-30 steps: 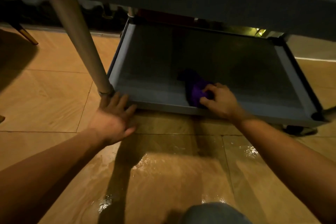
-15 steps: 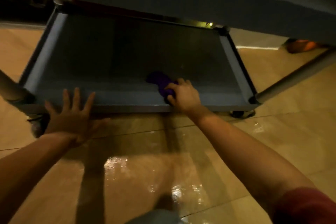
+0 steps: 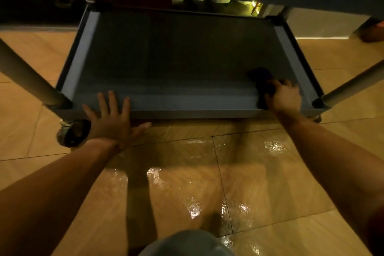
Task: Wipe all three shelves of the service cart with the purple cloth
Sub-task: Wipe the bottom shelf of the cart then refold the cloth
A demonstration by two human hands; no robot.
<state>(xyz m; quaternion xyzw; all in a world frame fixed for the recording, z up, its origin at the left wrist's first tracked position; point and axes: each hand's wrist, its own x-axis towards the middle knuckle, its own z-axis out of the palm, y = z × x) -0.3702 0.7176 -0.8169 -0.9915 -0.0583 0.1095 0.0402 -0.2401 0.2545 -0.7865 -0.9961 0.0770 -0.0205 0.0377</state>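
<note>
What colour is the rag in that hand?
Dark purple cloth, gripped by the right hand, head view.

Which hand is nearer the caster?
Left. The left hand lies flat on the shelf front edge, just right of the caster. The right hand grips the cloth at the opposite front corner.
</note>
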